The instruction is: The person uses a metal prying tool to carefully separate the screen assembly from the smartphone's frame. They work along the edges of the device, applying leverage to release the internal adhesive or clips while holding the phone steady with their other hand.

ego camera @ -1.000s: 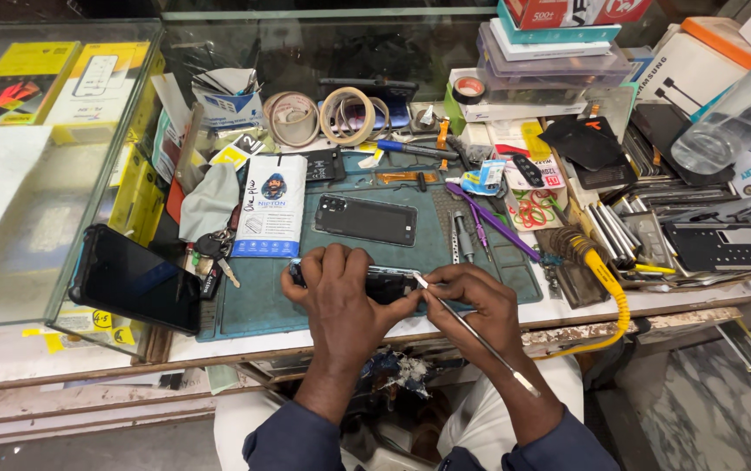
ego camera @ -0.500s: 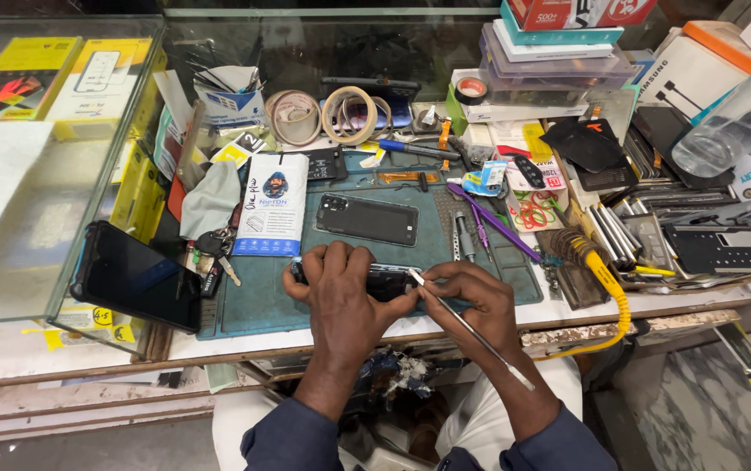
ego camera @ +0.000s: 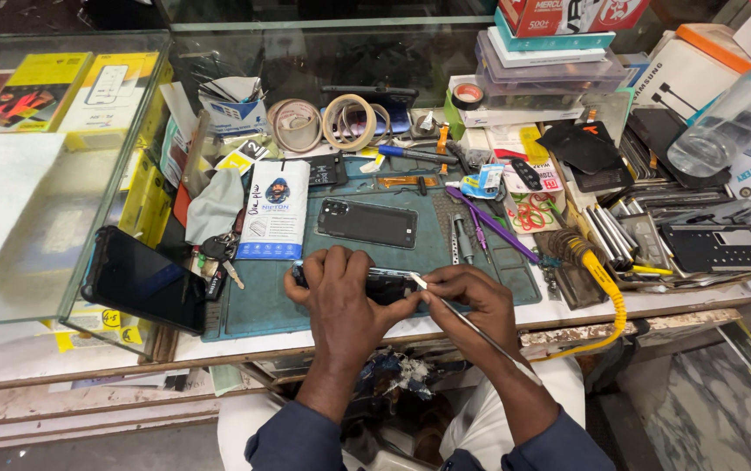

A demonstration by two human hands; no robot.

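My left hand (ego camera: 340, 301) clamps down on a dark phone (ego camera: 388, 283) that lies on the teal work mat (ego camera: 262, 301) near the bench's front edge. My right hand (ego camera: 471, 305) holds a thin metal pry tool (ego camera: 471, 323), and its pale tip touches the phone's upper right edge. The tool's long shaft runs back over my right wrist. Most of the phone is hidden under my fingers. A second dark phone back cover (ego camera: 367, 222) lies flat on the mat just beyond my hands.
A black phone (ego camera: 144, 279) leans against the glass case (ego camera: 61, 174) at left, with keys (ego camera: 214, 257) and a white packet (ego camera: 275, 209) beside it. Tape rolls (ego camera: 349, 122), stacked boxes (ego camera: 550, 61), purple tweezers (ego camera: 489, 222) and a yellow coiled cable (ego camera: 606, 292) crowd the back and right.
Both hands stay on the phone at the mat's front edge. The pry tool's tip has shifted slightly along the phone's edge.
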